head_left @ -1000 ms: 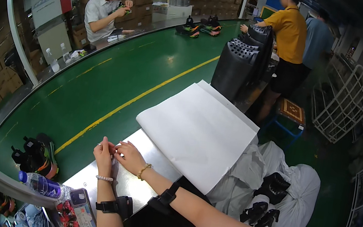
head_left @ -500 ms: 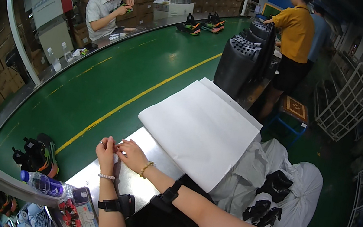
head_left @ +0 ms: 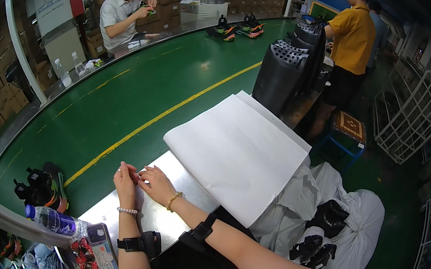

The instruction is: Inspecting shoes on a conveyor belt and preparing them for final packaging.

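Observation:
My left hand (head_left: 125, 180) and my right hand (head_left: 157, 185) meet over the left part of a shiny metal tabletop (head_left: 159, 212). The fingers of both are bent, with the tips close together. Whatever lies between them, if anything, is too small and hidden to name. A stack of large white paper sheets (head_left: 238, 152) lies on the tabletop just right of my right hand. Left of my forearms are a purple-labelled plastic bottle (head_left: 55, 220) on its side, a phone (head_left: 102, 248) and some small red packets (head_left: 84, 254).
Beyond the table runs a green conveyor belt (head_left: 136, 106) with black shoes (head_left: 43, 187) at its near left and more shoes (head_left: 222, 28) farther off. Tall black shapes (head_left: 280, 74) stand past the paper. White sacks (head_left: 355, 222) are at the right. Two co-workers are nearby, another behind.
My left fingers have shifted and straightened slightly. A small white bit seen beneath my hands earlier no longer shows. My right hand stays nearly in place.

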Action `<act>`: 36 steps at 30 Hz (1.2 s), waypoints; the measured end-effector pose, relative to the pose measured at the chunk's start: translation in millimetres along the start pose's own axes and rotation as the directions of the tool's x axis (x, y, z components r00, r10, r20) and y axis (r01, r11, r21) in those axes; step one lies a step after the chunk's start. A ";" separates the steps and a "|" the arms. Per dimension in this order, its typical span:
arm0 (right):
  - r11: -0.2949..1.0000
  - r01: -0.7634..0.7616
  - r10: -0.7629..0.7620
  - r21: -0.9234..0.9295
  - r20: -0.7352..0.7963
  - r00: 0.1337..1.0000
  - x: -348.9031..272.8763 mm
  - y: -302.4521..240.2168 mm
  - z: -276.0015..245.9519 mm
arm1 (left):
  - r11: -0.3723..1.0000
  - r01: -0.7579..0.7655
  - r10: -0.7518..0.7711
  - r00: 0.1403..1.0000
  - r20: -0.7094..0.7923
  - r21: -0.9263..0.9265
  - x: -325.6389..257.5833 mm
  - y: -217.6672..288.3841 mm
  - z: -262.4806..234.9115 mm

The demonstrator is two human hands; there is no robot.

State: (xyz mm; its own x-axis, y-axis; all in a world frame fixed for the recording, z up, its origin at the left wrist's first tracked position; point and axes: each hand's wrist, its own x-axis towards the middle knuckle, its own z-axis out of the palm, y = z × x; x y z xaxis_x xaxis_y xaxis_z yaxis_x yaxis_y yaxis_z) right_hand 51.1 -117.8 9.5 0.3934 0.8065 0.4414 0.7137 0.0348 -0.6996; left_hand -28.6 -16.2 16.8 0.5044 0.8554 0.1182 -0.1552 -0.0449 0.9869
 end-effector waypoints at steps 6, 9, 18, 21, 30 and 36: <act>1.000 -0.007 0.007 0.008 0.022 1.000 0.6 -0.6 -2.0 | 0.999 0.000 -0.002 1.000 0.029 0.045 1.4 -2.6 0.1; 1.000 -0.011 0.011 0.008 0.032 0.999 0.7 -0.6 -1.6 | 0.998 -0.009 0.007 1.000 0.025 0.059 1.3 -2.6 -0.2; 1.000 -0.027 0.027 0.009 0.054 0.998 0.6 -0.7 -2.8 | 0.999 -0.022 0.021 0.999 0.034 0.031 2.8 -7.4 0.8; 0.999 -0.029 0.028 0.020 0.045 0.999 0.5 -1.0 -2.8 | 0.999 -0.019 0.018 0.999 0.030 0.040 2.3 -7.2 0.7; 1.000 -0.030 0.029 0.010 0.056 0.998 0.4 -0.1 -1.9 | 0.999 -0.012 0.011 1.000 0.023 0.036 0.9 -5.3 1.8; 1.000 -0.028 0.028 0.007 0.055 0.998 0.5 0.2 -1.1 | 1.000 -0.023 0.023 1.000 0.014 0.019 1.7 -7.5 1.7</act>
State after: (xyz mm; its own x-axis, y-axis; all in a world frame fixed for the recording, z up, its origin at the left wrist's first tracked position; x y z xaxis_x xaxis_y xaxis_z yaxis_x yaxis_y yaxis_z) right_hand 52.1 -118.0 10.3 0.3806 0.8384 0.3903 0.6981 0.0164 -0.7158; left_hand -25.1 -15.3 9.8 0.5124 0.8468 0.1425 -0.1509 -0.0746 0.9857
